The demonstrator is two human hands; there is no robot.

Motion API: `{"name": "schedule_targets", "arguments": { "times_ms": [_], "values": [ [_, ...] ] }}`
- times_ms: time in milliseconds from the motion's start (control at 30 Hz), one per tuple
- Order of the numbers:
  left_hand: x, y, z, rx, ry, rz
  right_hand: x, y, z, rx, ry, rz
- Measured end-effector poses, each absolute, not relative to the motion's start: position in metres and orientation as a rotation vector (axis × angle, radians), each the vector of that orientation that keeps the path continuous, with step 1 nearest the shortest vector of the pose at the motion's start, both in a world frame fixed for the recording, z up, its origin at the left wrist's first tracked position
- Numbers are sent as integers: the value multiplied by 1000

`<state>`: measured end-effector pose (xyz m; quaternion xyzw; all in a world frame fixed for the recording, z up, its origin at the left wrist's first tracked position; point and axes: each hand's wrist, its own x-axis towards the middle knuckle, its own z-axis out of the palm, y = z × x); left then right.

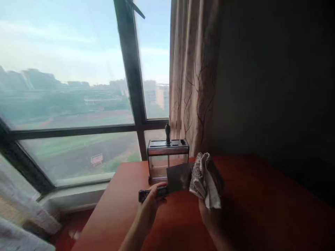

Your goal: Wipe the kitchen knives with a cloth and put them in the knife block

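Observation:
My left hand (153, 200) is wrapped around the dark handle of a cleaver (179, 177), whose broad blade points to the right above the table. A bunched grey and white cloth (205, 181) covers the far end of the blade. My right hand (209, 212) grips this cloth from below and behind, with its fingers mostly hidden. Just beyond the blade stands a knife block (168, 148) with clear sides and a dark slotted top. One dark-handled knife (167, 133) sits upright in it.
The reddish-brown table (112, 209) spreads beneath my hands, its left edge running toward the window (68, 69). A patterned curtain (193, 69) hangs behind the knife block. A dark wall (274, 76) rises at the right, and pale fabric (21, 233) shows at the lower left.

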<state>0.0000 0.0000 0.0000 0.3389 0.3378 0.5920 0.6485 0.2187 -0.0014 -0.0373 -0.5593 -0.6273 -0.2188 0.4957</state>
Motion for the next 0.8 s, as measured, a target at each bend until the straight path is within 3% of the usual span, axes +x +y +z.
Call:
{"name": "schedule_targets", "arguments": {
  "times_ms": [267, 467, 700, 800],
  "values": [
    [-1, -4, 7, 814, 777, 1368, 196, -9, -31, -1373, -1757, -357],
    [7, -7, 9, 809, 811, 1352, 179, -23, -26, -1090, -2018, -291],
    [10, -16, 8, 910, 888, 1265, 184, -7, -39, -828, -2009, -474],
    [9, -16, 5, 946, 913, 1283, 190, -7, -34, -883, -2018, -407]
  ]
}}
